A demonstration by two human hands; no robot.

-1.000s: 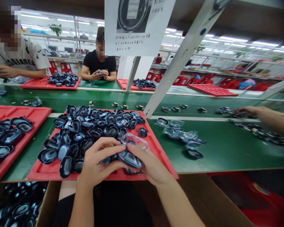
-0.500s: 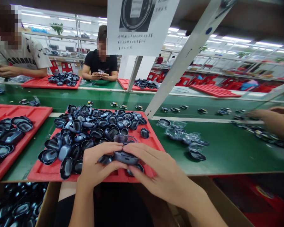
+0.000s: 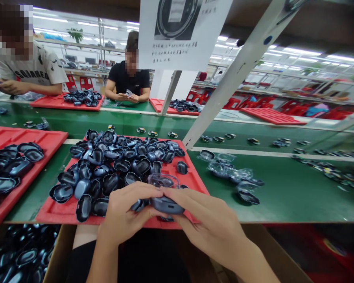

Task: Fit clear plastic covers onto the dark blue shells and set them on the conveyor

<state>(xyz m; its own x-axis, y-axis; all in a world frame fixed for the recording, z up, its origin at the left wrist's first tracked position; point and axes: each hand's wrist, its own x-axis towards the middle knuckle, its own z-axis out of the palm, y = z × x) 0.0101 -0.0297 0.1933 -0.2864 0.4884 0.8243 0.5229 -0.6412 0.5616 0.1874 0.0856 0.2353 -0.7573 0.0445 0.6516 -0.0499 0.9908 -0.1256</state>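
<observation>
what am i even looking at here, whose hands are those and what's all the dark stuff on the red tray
The picture comes from a camera worn on a person's head, looking down at their own two bare hands. The left hand and right hand together hold one dark blue plastic shell, with a clear plastic cover just above it. Behind the hands, a red tray on the green bench carries a pile of similar dark shells. To the right lie loose clear covers. Across the green belt, other people work at their own trays. A printed sheet hangs overhead.
</observation>
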